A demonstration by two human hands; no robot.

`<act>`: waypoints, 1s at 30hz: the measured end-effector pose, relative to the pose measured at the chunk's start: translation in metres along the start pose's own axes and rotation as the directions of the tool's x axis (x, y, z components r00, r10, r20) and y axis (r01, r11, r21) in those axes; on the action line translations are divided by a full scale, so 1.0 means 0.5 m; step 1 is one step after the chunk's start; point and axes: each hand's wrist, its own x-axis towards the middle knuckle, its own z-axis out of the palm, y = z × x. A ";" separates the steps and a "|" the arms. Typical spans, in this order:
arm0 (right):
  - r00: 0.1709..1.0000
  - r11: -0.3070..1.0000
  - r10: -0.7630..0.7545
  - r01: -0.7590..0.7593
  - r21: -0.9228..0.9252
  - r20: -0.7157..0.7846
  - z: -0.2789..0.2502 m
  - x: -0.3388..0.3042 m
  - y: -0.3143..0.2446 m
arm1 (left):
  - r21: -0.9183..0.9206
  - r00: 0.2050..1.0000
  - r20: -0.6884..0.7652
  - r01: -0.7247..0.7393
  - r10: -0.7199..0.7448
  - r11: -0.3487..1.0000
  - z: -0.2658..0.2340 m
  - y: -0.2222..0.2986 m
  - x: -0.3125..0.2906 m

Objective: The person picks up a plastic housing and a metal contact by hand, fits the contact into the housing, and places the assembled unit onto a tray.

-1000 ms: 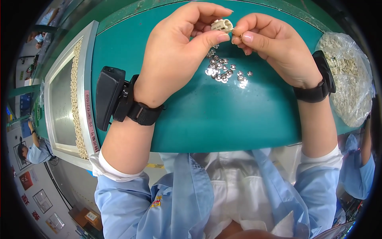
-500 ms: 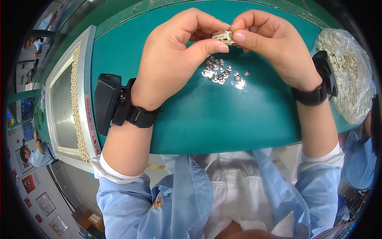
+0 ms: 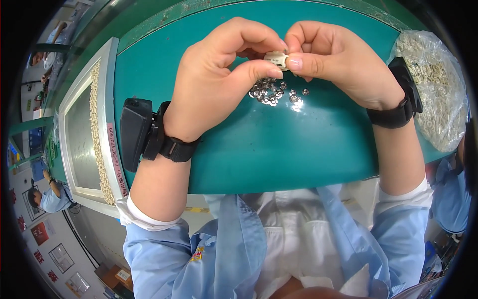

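A small cream plastic housing (image 3: 275, 59) with dark slots is held above the far middle of the green work surface. My left hand (image 3: 211, 82) is closed on it, thumb in front and fingers behind. From the other side my right hand (image 3: 343, 65) pinches the housing's right end, its thumb pressed against it. Whether a smaller piece sits between the right fingertips is hidden. Below the hands lies a loose pile of small, shiny round metal pieces (image 3: 269, 93), partly covered by my left thumb and fingers.
A pale-framed tray (image 3: 110, 134) stands at the left, with cream plastic parts (image 3: 94, 119) lined up along it. To the right lies a clear plastic bag (image 3: 435, 94) full of similar cream parts. The green work surface (image 3: 284, 154) ends just before my body. Other people are at the far left and right.
Both hands and the housing sit slightly lower in the picture, nearer to the metal pieces. The housing is still pinched between both hands.
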 end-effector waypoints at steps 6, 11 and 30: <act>0.986 0.988 -0.151 0.149 -0.035 -0.068 0.018 0.003 0.011 | 0.077 1.000 0.010 -0.019 0.018 0.997 -0.007 0.001 0.001; 0.940 0.943 -0.324 0.330 0.050 -0.106 0.020 0.014 0.030 | -0.026 0.998 -0.068 -0.002 0.000 1.000 0.013 0.012 0.004; 0.917 0.920 -0.256 0.132 -0.370 -0.308 -0.001 0.026 0.034 | 0.557 0.887 -0.368 0.451 -0.279 0.697 -0.096 -0.010 0.005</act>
